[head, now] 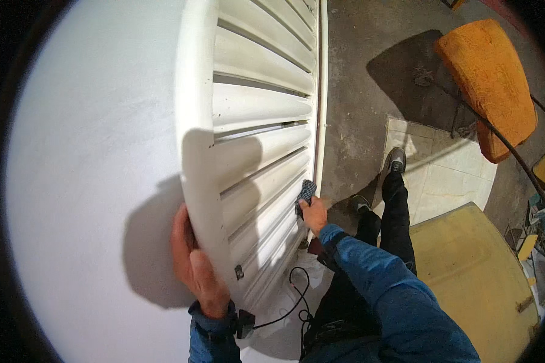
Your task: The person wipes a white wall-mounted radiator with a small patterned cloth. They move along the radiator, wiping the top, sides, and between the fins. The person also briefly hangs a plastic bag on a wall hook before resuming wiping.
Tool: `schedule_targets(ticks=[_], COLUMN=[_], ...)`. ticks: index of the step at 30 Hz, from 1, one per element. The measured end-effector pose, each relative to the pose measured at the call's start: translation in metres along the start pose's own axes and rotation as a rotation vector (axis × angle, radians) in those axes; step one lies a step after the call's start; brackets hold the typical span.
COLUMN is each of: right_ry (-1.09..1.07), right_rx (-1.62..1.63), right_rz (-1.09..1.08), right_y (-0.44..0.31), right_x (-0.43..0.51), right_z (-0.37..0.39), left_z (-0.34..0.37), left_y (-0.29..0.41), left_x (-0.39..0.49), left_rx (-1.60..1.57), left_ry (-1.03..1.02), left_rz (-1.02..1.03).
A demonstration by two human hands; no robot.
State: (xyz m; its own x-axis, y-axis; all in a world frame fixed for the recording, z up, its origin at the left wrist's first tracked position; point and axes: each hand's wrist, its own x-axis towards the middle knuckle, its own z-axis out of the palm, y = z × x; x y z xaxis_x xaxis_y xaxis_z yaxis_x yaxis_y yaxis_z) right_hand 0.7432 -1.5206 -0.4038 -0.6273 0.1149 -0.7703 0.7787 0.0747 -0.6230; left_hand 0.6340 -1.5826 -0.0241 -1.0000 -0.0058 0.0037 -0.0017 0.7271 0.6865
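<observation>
A white louvred shutter panel (pixel 263 106) stands upright beside a pale wall. Its left stile (pixel 199 113) is steadied by my left hand (pixel 200 267), which lies along the outer edge with the thumb on the near face. My right hand (pixel 315 213) grips a dark checked cloth (pixel 305 193) and presses it on the right ends of the slats. Small dark specks show on the stile and on some slats. A small metal fitting (pixel 239 272) sits low on the left stile.
An orange upholstered chair (pixel 490 81) stands on the dark concrete floor (pixel 354 59). Pale tiles (pixel 445 172) lie near my feet. A yellowish panel (pixel 472 263) is at the lower right, with clutter beyond it. A black cable (pixel 295 304) loops below the shutter.
</observation>
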Motion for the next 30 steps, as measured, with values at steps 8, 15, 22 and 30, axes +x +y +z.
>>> schedule_targets(ticks=[8, 15, 22, 30], right_ry=[-0.407, -0.533, -0.173, -0.070], right_rx=[0.244, 0.350, 0.197, -0.146], right_rz=[-0.263, -0.476, -0.115, 0.127], right_y=[-0.100, -0.134, -0.061, 0.043], right_x=[-0.192, -0.240, -0.138, 0.014], right_z=[-0.061, -0.062, -0.030, 0.013], left_z=[0.002, 0.004, 0.000, 0.002], left_y=[0.018, 0.021, 0.005, -0.002], left_x=[0.002, 0.001, 0.002, -0.003], left_rx=[-0.043, 0.005, -0.021, -0.087], left_ry=[-0.019, -0.012, -0.061, 0.065], left_rz=[0.032, 0.025, 0.055, -0.045])
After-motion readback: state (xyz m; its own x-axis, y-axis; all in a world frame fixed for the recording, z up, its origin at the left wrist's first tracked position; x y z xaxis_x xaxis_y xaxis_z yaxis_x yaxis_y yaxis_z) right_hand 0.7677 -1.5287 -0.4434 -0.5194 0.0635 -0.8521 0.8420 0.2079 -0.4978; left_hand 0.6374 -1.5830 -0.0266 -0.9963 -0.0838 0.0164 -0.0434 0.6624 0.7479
